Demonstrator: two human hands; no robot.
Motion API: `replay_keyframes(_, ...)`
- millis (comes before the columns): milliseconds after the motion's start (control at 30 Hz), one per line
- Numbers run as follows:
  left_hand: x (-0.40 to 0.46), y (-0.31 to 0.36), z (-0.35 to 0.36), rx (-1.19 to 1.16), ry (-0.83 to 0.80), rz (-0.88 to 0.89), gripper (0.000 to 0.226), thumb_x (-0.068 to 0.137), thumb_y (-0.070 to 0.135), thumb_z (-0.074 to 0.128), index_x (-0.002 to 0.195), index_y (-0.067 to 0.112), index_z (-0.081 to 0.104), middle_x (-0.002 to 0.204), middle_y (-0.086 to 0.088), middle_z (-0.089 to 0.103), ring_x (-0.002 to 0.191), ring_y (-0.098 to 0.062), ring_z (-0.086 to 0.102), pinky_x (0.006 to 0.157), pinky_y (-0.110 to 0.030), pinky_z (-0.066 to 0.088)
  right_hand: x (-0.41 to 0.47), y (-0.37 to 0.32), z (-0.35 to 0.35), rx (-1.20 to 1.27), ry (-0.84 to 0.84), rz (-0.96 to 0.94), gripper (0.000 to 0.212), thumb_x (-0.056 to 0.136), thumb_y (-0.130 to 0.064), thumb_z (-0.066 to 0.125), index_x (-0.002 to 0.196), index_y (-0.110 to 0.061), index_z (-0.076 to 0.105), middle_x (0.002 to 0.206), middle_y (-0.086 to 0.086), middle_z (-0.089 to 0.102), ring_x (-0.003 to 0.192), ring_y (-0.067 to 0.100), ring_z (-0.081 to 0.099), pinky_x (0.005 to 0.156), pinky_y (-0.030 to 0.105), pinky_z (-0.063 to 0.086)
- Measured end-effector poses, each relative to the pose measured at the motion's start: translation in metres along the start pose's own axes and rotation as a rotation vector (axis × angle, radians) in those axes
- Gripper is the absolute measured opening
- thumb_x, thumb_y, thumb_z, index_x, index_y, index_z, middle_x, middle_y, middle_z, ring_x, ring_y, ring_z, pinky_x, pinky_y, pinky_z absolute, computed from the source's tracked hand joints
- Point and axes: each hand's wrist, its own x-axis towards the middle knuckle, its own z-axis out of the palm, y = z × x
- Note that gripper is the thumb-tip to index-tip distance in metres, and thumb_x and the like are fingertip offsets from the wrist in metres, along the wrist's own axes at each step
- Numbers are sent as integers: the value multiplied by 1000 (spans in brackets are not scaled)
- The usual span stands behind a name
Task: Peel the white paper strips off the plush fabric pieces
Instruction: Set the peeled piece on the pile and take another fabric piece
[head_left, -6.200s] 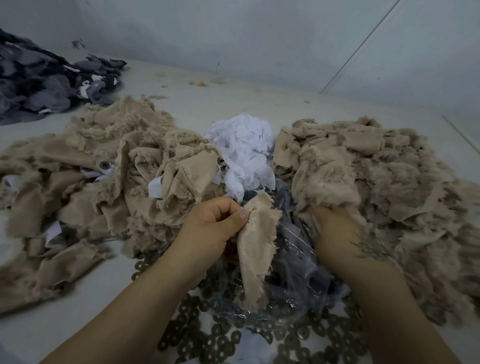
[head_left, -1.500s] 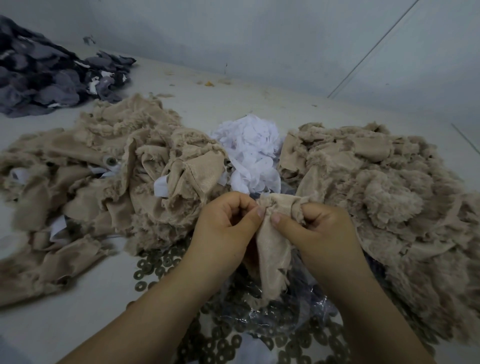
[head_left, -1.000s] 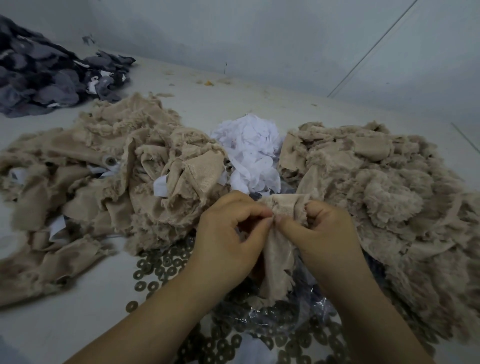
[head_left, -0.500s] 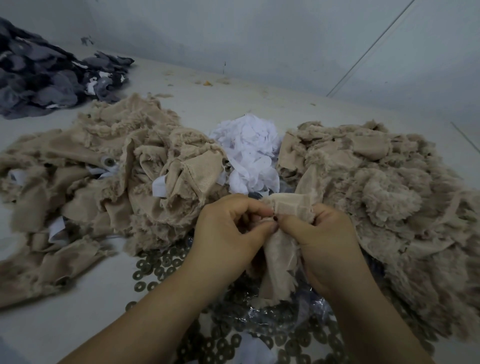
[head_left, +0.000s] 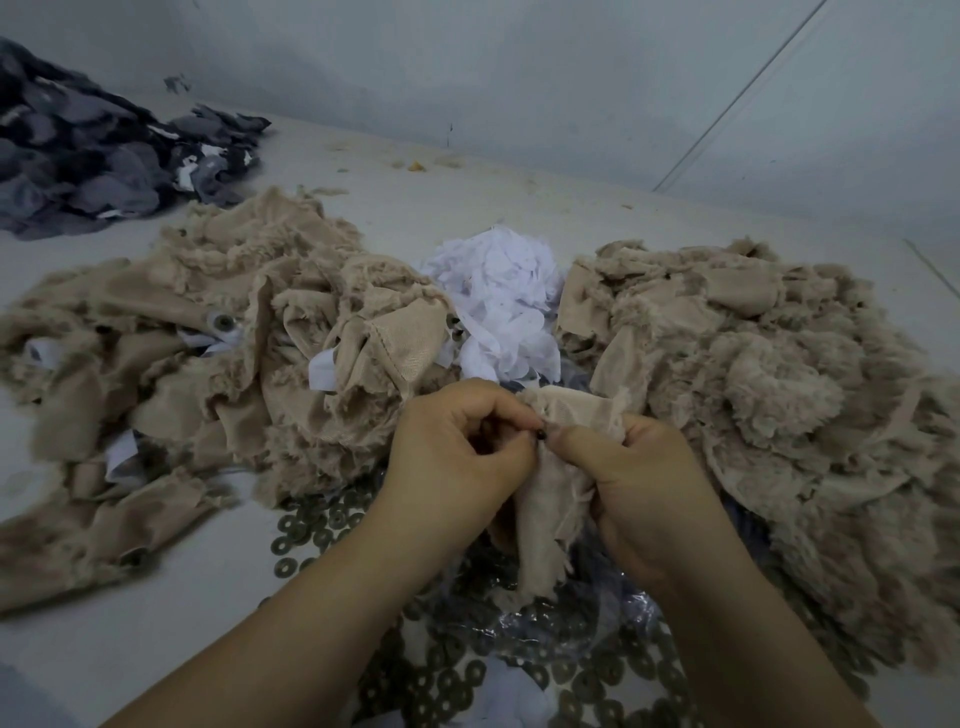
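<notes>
Left of the fingers (head_left: 511, 415), a beige fabric heap (head_left: 218, 353) crowds close; to their right a fluffier plush heap (head_left: 769, 395) presses just as near. Just beyond the fingers the pile of white paper strips (head_left: 501, 306) fills the gap between the two heaps. Below them lie crinkled clear plastic (head_left: 519, 629) and scattered dark rings (head_left: 317, 525). Bare bench (head_left: 171, 634) opens at the near left and past the paper toward the wall (head_left: 519, 78). A grey fabric pile (head_left: 88, 156) sits far left, well apart.

A toy-sewing workshop (likely) — heaped plush offcuts (head_left: 753, 374), loose washers (head_left: 322, 525).
</notes>
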Motion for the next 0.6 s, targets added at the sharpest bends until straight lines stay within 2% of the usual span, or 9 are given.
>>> replay_keyframes(133, -1, 0, 3, -16, -9, -48, 31, 80, -11, 66, 74, 19, 72, 66, 7, 68, 62, -3, 61, 57, -16, 48, 0, 3, 2, -32, 31, -32, 9, 84, 2, 69, 77, 0, 76, 83, 34, 70, 72, 37, 68, 72, 50, 59)
replay_keyframes(233, -3, 1, 1, -32, -17, -56, 26, 81, -8, 67, 75, 17, 70, 66, -1, 66, 61, -8, 58, 56, -19, 49, 1, 3, 1, -32, 2, -11, 15, 84, 2, 69, 74, -5, 77, 77, 23, 73, 69, 31, 70, 66, 43, 60)
replay_keyframes(300, -4, 1, -2, 10, -21, -62, 17, 81, -3, 71, 77, 14, 67, 69, -9, 65, 61, -12, 56, 55, -21, 50, 3, 2, -1, -31, 11, 8, 13, 84, 1, 69, 73, -1, 75, 75, 22, 73, 66, 29, 70, 62, 37, 59)
replay_keyframes(400, -8, -1, -9, 216, -54, -34, 18, 78, 2, 76, 72, 13, 63, 62, 0, 60, 54, -3, 50, 52, -16, 44, 6, 1, -4, 15, 68, 40, 14, 85, -2, 71, 73, -1, 76, 81, 25, 74, 72, 32, 72, 67, 42, 62)
replay_keyframes(467, -15, -3, -16, 312, -218, -26, 18, 76, 4, 79, 70, 13, 65, 59, 7, 58, 50, 1, 48, 51, -14, 42, 8, -1, -5, 26, 110, 28, 15, 85, -3, 71, 71, -4, 76, 80, 19, 75, 71, 28, 73, 63, 38, 61)
replay_keyframes(533, -24, -4, -21, 363, -503, -53, 12, 76, 11, 82, 70, 14, 71, 60, 12, 62, 52, 1, 52, 52, -13, 43, 9, -2, -6, 66, 130, 15, 11, 86, 0, 70, 76, -4, 75, 80, 16, 76, 70, 25, 73, 61, 33, 59)
replay_keyframes(600, -35, -6, -22, 399, -744, -56, 8, 78, 15, 81, 74, 14, 75, 66, 10, 67, 55, -3, 56, 55, -16, 47, 9, -2, -6, 102, 123, 13, 8, 86, 1, 69, 81, -2, 74, 82, 15, 76, 72, 25, 74, 62, 32, 58)
